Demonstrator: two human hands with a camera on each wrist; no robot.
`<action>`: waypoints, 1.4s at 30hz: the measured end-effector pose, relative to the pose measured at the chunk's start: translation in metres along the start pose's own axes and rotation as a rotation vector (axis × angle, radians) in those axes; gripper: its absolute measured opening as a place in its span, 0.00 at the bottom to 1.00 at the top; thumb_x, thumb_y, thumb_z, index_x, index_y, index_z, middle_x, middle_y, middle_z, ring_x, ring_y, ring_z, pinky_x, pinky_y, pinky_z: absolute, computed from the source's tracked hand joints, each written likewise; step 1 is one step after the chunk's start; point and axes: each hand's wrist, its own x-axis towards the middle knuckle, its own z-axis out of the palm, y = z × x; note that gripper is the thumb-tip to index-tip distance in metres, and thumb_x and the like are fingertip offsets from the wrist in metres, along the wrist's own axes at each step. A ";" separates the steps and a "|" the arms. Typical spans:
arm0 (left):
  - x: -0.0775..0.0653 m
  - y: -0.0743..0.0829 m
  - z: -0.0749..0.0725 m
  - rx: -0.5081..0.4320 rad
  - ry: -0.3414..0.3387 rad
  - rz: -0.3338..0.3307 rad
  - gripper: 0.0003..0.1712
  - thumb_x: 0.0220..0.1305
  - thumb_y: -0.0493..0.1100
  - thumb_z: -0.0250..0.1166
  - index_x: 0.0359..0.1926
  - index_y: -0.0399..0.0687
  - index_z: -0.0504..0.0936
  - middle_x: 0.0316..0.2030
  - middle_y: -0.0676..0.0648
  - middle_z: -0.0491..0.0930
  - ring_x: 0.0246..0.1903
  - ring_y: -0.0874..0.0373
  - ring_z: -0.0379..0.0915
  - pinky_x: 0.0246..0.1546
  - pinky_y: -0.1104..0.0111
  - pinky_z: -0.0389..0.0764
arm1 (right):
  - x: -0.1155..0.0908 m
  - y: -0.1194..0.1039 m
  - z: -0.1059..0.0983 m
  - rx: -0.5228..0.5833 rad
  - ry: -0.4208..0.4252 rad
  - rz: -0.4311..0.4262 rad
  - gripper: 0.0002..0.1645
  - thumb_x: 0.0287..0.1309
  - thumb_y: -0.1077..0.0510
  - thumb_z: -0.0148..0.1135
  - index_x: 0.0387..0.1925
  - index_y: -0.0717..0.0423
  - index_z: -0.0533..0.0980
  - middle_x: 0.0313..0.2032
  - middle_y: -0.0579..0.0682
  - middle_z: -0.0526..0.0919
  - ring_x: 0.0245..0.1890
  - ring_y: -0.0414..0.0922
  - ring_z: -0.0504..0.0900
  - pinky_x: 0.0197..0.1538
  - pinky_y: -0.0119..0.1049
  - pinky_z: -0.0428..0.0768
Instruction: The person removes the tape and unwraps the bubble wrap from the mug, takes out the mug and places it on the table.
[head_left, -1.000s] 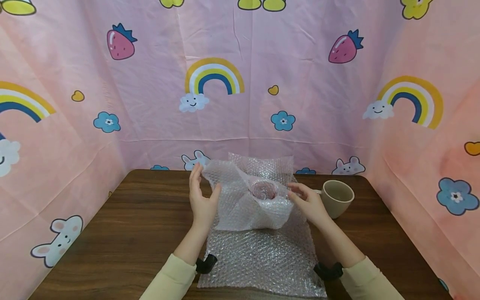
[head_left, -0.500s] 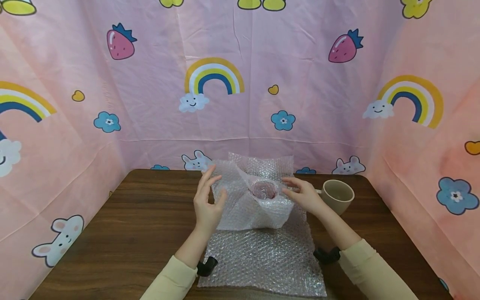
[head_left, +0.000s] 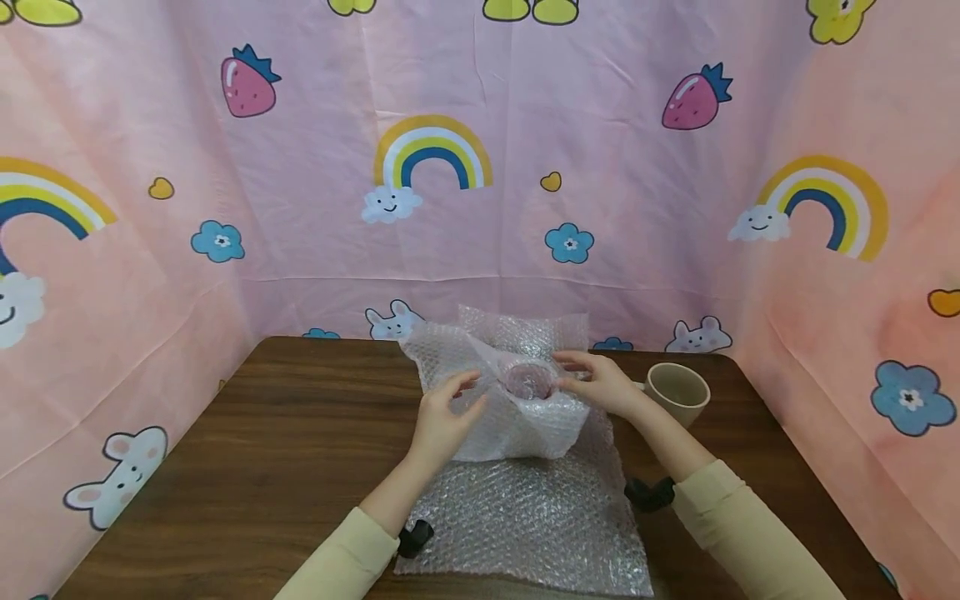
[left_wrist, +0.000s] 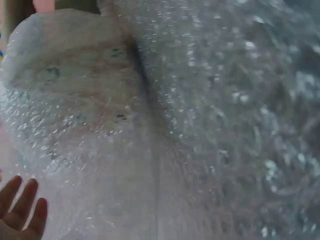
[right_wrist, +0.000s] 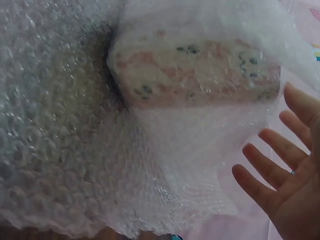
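Note:
A round pinkish vessel (head_left: pixel 528 382) stands in the middle of the table, wrapped round its sides in bubble wrap (head_left: pixel 487 429), its circular end showing at the top. Through the plastic, the right wrist view shows the vessel's side (right_wrist: pixel 195 75) with small dark leaf-like prints. My left hand (head_left: pixel 444 421) hovers at the wrap's left side, fingers spread and loosely bent, holding nothing. Close by the vessel's right edge is my right hand (head_left: pixel 603 385), its fingers extended and apart. In the right wrist view, that hand (right_wrist: pixel 300 175) has nothing between thumb and fingers.
Under the wrapped vessel a large bubble wrap sheet (head_left: pixel 532 525) lies flat towards the front, its far end rising at the back. A beige mug (head_left: pixel 677 393) stands just right of my right hand. Printed fabric (head_left: pixel 495 250) encloses the dark wood table (head_left: pixel 300 467).
My left hand leaves the wrap's upper left corner and moves right and down; the corner springs back out to the left. My right hand shifts slightly left and up towards the vessel's edge.

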 end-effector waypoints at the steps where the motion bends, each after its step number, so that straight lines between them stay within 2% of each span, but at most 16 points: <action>1: -0.001 -0.001 0.002 0.021 -0.034 -0.043 0.20 0.59 0.39 0.69 0.52 0.38 0.80 0.47 0.43 0.82 0.46 0.49 0.78 0.45 0.54 0.77 | 0.000 0.000 -0.001 -0.006 -0.011 -0.007 0.30 0.64 0.55 0.61 0.65 0.59 0.68 0.63 0.58 0.70 0.61 0.60 0.69 0.57 0.62 0.66; 6: 0.001 -0.002 0.009 0.053 -0.160 -0.223 0.28 0.62 0.51 0.67 0.57 0.38 0.77 0.49 0.43 0.81 0.49 0.49 0.77 0.48 0.57 0.77 | 0.003 -0.001 -0.005 -0.013 -0.064 0.000 0.29 0.64 0.56 0.62 0.64 0.59 0.69 0.62 0.58 0.71 0.60 0.60 0.70 0.57 0.61 0.68; 12: 0.003 -0.004 0.019 0.049 -0.245 -0.299 0.29 0.62 0.52 0.66 0.56 0.36 0.77 0.49 0.40 0.80 0.47 0.49 0.78 0.46 0.60 0.79 | 0.007 -0.001 -0.007 -0.003 -0.097 0.060 0.27 0.63 0.53 0.62 0.63 0.55 0.72 0.60 0.55 0.73 0.58 0.55 0.72 0.53 0.55 0.74; 15: 0.002 -0.003 0.021 0.044 -0.260 -0.314 0.28 0.63 0.52 0.66 0.56 0.37 0.78 0.50 0.39 0.79 0.48 0.46 0.77 0.46 0.57 0.78 | 0.008 0.000 -0.006 0.011 -0.095 0.067 0.26 0.63 0.54 0.62 0.61 0.55 0.73 0.59 0.56 0.75 0.56 0.55 0.74 0.52 0.52 0.76; 20: 0.001 0.000 0.023 0.053 -0.248 -0.326 0.26 0.63 0.53 0.65 0.53 0.37 0.79 0.51 0.38 0.78 0.52 0.44 0.74 0.50 0.52 0.75 | 0.006 0.000 -0.006 0.042 -0.082 0.054 0.24 0.63 0.56 0.62 0.59 0.60 0.75 0.55 0.58 0.77 0.54 0.55 0.76 0.50 0.50 0.77; 26: 0.000 0.002 0.023 0.031 -0.238 -0.319 0.22 0.63 0.50 0.66 0.49 0.38 0.80 0.50 0.38 0.79 0.53 0.44 0.73 0.52 0.51 0.73 | 0.008 0.000 -0.003 0.026 -0.023 0.066 0.20 0.62 0.56 0.64 0.54 0.58 0.79 0.51 0.56 0.81 0.50 0.53 0.79 0.48 0.48 0.79; 29: -0.001 0.002 0.023 0.018 -0.237 -0.317 0.19 0.62 0.49 0.67 0.47 0.39 0.81 0.48 0.40 0.80 0.50 0.46 0.74 0.49 0.53 0.75 | 0.009 0.001 -0.002 0.014 0.008 0.080 0.18 0.61 0.55 0.65 0.51 0.57 0.81 0.49 0.53 0.82 0.50 0.51 0.79 0.48 0.48 0.79; 34: 0.000 0.002 0.023 -0.014 -0.237 -0.307 0.13 0.62 0.46 0.67 0.42 0.41 0.82 0.43 0.44 0.81 0.40 0.53 0.76 0.40 0.60 0.78 | 0.010 0.002 0.000 0.012 0.037 0.065 0.18 0.60 0.55 0.65 0.49 0.59 0.82 0.47 0.55 0.83 0.47 0.52 0.81 0.46 0.48 0.80; 36: 0.000 0.002 0.022 -0.032 -0.238 -0.297 0.11 0.62 0.44 0.67 0.40 0.41 0.82 0.41 0.45 0.81 0.40 0.54 0.76 0.39 0.62 0.79 | 0.010 0.003 0.000 0.018 0.045 0.064 0.17 0.60 0.56 0.65 0.49 0.60 0.82 0.46 0.56 0.83 0.46 0.53 0.81 0.46 0.48 0.80; 40: 0.000 0.002 0.020 -0.061 -0.234 -0.283 0.08 0.62 0.42 0.67 0.37 0.40 0.82 0.36 0.48 0.81 0.39 0.56 0.75 0.39 0.65 0.78 | 0.012 0.005 0.000 0.053 0.076 0.099 0.15 0.60 0.56 0.65 0.46 0.59 0.83 0.45 0.55 0.84 0.46 0.51 0.81 0.46 0.50 0.79; 42: 0.001 0.003 0.018 -0.074 -0.237 -0.272 0.07 0.62 0.41 0.67 0.35 0.41 0.82 0.34 0.49 0.80 0.35 0.57 0.74 0.36 0.67 0.78 | 0.013 0.005 0.000 0.062 0.102 0.120 0.14 0.60 0.56 0.65 0.45 0.58 0.84 0.44 0.55 0.84 0.44 0.51 0.81 0.45 0.50 0.79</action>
